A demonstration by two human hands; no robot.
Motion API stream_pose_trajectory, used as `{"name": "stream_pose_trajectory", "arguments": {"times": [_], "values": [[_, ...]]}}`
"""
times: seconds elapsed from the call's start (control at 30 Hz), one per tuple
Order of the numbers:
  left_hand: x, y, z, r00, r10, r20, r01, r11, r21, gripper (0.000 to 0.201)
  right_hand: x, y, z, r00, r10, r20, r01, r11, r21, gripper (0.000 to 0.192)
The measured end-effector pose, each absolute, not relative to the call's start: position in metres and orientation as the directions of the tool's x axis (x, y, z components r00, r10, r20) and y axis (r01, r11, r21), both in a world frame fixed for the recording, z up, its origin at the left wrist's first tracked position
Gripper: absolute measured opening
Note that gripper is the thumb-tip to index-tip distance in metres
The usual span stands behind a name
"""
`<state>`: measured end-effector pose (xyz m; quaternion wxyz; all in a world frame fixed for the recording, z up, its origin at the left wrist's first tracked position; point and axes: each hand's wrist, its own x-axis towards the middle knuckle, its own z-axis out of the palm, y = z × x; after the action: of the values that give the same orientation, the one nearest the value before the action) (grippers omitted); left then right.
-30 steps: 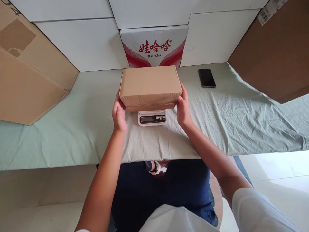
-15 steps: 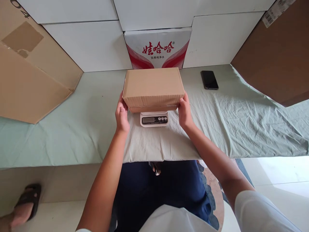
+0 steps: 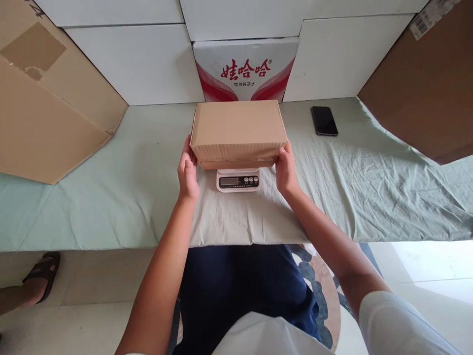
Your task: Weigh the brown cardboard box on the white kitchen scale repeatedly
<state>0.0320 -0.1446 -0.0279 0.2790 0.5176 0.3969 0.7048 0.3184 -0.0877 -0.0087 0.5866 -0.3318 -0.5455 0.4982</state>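
two hands, left hand [image 3: 188, 172] and right hand [image 3: 285, 170], grip cardboard box [image 3: 238, 130] over scale [image 3: 237, 180]

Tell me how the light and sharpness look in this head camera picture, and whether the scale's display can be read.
Head view: soft, even daylight, brighter on the floor at the lower right; the cardboard box, held between the left hand and right hand, shades the scale faintly. The picture is sharp, with wide-angle bending at the edges. The scale's display is too small and dark to read.
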Motion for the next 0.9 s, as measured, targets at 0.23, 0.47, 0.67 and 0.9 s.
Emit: {"name": "stream_pose_trajectory", "arguments": {"times": [0.23, 0.47, 0.67, 0.9], "values": [[0.035, -0.148, -0.026, -0.299, 0.806, 0.511, 0.023, -0.529, 0.848, 0.087, 0.319, -0.087, -0.008, -0.109, 0.938, 0.330, -0.185, 0.307, -0.934, 0.061], [0.032, -0.145, -0.028, -0.284, 0.800, 0.529, 0.023, -0.546, 0.838, 0.084, 0.318, -0.085, -0.010, -0.090, 0.934, 0.347, -0.195, 0.325, -0.925, 0.060], [0.036, -0.146, -0.025, -0.314, 0.807, 0.500, 0.031, -0.518, 0.855, 0.089, 0.320, -0.083, -0.012, -0.069, 0.945, 0.320, -0.215, 0.300, -0.930, 0.068], [0.043, -0.152, -0.015, -0.278, 0.803, 0.526, 0.061, -0.532, 0.844, 0.086, 0.322, -0.086, -0.008, -0.096, 0.930, 0.354, -0.201, 0.330, -0.922, 0.068]]}}
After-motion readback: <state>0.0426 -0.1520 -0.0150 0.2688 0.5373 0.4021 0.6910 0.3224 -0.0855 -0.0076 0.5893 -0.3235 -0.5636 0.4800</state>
